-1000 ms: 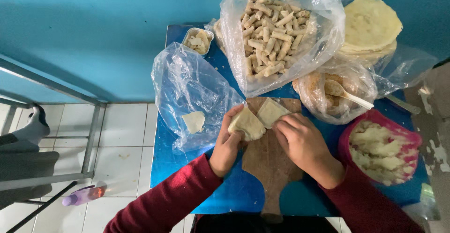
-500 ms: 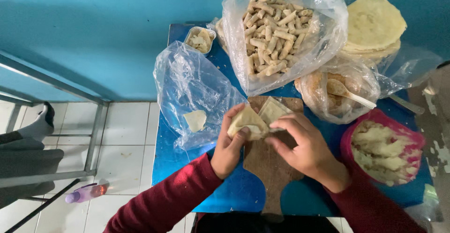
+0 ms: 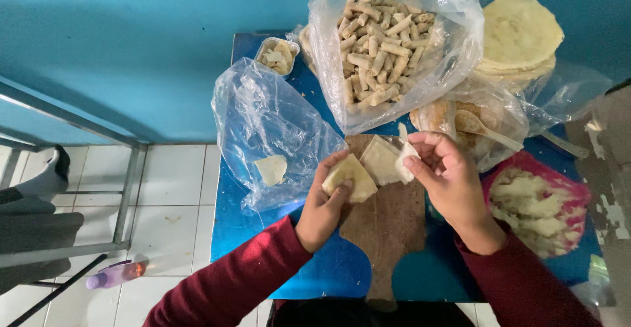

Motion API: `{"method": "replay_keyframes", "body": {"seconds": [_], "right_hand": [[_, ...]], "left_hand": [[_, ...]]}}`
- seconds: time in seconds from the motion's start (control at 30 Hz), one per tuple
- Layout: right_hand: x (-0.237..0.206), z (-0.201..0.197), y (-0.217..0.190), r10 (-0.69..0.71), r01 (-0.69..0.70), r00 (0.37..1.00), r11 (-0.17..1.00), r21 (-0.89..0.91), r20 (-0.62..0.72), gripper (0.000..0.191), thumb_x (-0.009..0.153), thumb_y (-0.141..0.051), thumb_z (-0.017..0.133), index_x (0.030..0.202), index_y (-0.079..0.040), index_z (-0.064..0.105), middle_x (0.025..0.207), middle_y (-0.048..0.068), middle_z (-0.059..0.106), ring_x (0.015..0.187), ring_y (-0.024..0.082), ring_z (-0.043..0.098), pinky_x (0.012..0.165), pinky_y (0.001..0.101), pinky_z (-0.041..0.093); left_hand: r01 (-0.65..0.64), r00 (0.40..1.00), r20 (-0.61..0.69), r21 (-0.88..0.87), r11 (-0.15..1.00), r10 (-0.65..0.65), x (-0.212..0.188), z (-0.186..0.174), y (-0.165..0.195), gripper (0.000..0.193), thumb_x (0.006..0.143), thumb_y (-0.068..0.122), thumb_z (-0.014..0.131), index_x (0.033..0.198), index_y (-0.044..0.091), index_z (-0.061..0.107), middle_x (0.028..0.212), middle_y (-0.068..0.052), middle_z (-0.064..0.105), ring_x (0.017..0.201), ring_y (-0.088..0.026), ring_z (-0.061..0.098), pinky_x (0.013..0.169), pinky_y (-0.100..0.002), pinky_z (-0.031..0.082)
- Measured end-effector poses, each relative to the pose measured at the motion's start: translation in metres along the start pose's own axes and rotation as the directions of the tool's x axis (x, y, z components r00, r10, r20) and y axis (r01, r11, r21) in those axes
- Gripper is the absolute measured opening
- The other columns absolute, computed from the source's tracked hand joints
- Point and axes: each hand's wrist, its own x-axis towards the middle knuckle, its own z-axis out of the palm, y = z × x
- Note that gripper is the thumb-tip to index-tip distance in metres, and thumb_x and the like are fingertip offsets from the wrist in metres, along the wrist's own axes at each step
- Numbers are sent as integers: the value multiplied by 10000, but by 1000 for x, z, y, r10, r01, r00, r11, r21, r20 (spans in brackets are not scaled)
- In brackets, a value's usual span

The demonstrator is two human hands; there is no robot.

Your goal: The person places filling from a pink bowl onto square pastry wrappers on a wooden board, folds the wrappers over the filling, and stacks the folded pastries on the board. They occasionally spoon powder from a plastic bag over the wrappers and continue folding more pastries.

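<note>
A pale dough wrapper lies on a brown wooden board on the blue table. My left hand pinches the wrapper's folded left corner and holds it down. My right hand grips the wrapper's right flap and lifts it up off the board. Both sleeves are dark red.
A clear bag of many finished rolls stands behind the board. A near-empty clear bag with one wrapper piece lies left. A filling bag with a spoon, stacked round wrappers, a pink bowl and a small tub surround it.
My right hand has moved from over the wrapper's middle to its right side, pulling the right flap upward. My left hand stays on the left corner.
</note>
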Motion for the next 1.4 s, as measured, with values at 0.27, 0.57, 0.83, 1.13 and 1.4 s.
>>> {"method": "replay_keyframes", "body": {"seconds": [0.27, 0.57, 0.83, 1.13, 1.4], "right_hand": [[-8, 27, -33, -348, 470, 882, 641, -606, 316, 289, 806, 13, 690, 1095, -8, 679, 1054, 140, 698, 1008, 363, 651, 860, 449, 503], [-8, 28, -32, -298, 383, 924, 722, -576, 240, 123, 857, -42, 730, 973, -28, 693, 956, 107, 709, 936, 322, 677, 774, 394, 534], [-12, 31, -34, -331, 434, 901, 710, -555, 281, 109, 843, -42, 733, 943, -24, 695, 970, 111, 720, 931, 331, 674, 788, 401, 537], [-12, 37, -41, -338, 456, 890, 688, -565, 306, 124, 844, -88, 747, 959, -48, 727, 977, 94, 730, 925, 312, 677, 819, 403, 525], [-25, 39, -56, -523, 514, 831, 594, -618, 189, 265, 802, -77, 804, 1029, -50, 671, 996, 111, 678, 963, 319, 653, 847, 404, 509]], "left_hand": [[-124, 991, -50, -38, 992, 123, 3, -4, -2, 512, 1040, 29, 504, 1530, 98, 368, 1260, -56, 584, 1132, -123, 559, 980, -272, 484], [-151, 979, -146, -49, 987, 143, -3, 2, 16, 500, 1032, 76, 465, 1513, 136, 342, 1307, -63, 577, 1127, -148, 620, 943, -305, 551], [-154, 978, -142, 14, 988, 154, -2, 3, 20, 504, 1046, 98, 479, 1535, 110, 359, 1307, -77, 596, 1032, -125, 579, 854, -249, 497], [-204, 977, -61, -8, 979, 203, 0, 3, 16, 474, 1071, 115, 481, 1528, 79, 357, 1381, -97, 584, 1217, -163, 576, 1039, -297, 484], [-44, 994, 92, -188, 981, 62, -3, -1, 10, 585, 1094, 380, 437, 1608, 155, 272, 1459, -111, 489, 1273, -205, 554, 1030, -339, 470]]}}
